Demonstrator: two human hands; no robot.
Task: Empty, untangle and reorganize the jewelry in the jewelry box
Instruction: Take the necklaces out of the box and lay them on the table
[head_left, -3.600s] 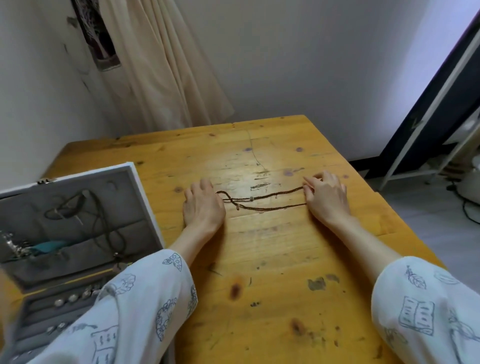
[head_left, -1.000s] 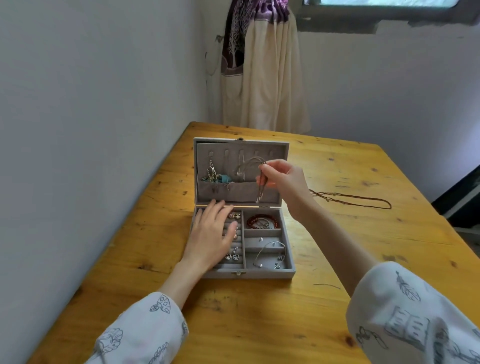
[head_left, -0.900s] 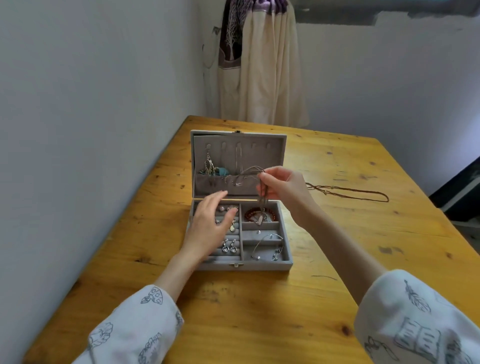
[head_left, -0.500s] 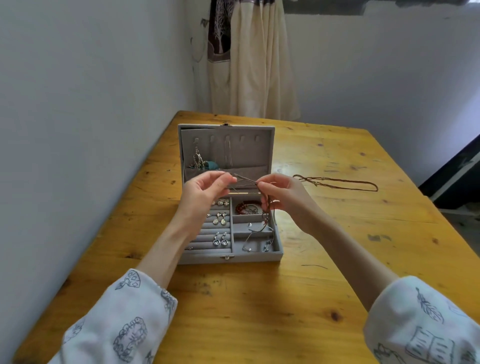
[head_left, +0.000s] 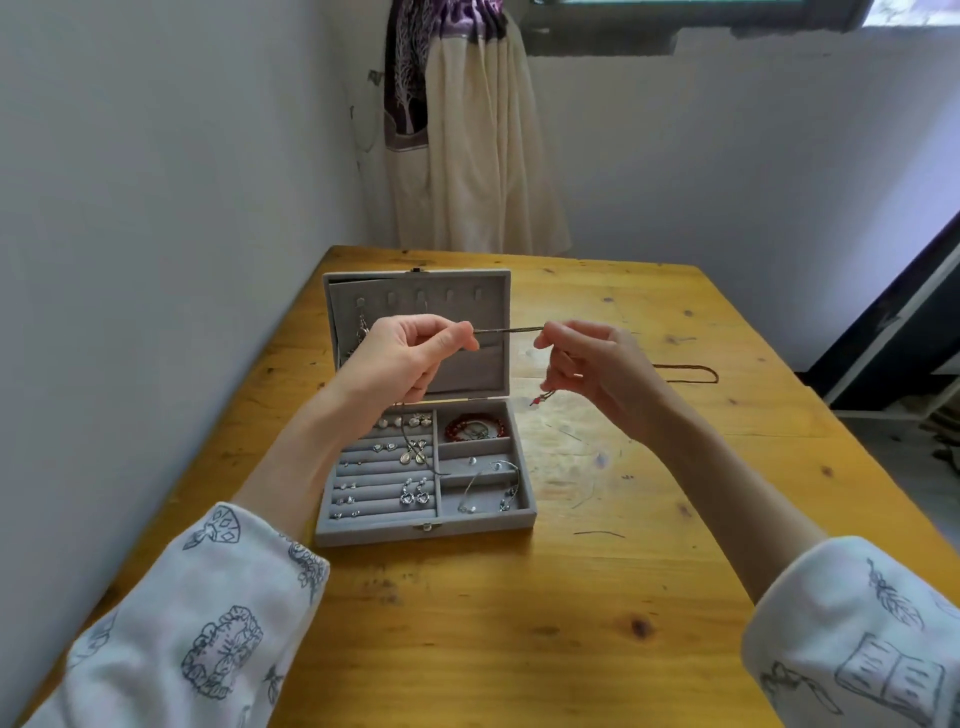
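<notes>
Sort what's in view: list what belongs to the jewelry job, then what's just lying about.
Job:
- jewelry box, open
- thin cord necklace, stretched between left hand and right hand
- brown necklace on the table
- red bead bracelet in the box

Lying about:
- curtain
- wooden table

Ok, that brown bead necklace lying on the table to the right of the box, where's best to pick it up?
Probably pinch the brown necklace at its far right loop end, coming straight down from above. It lies flat on the table as a long thin loop, and that end is clear of the right hand.
</notes>
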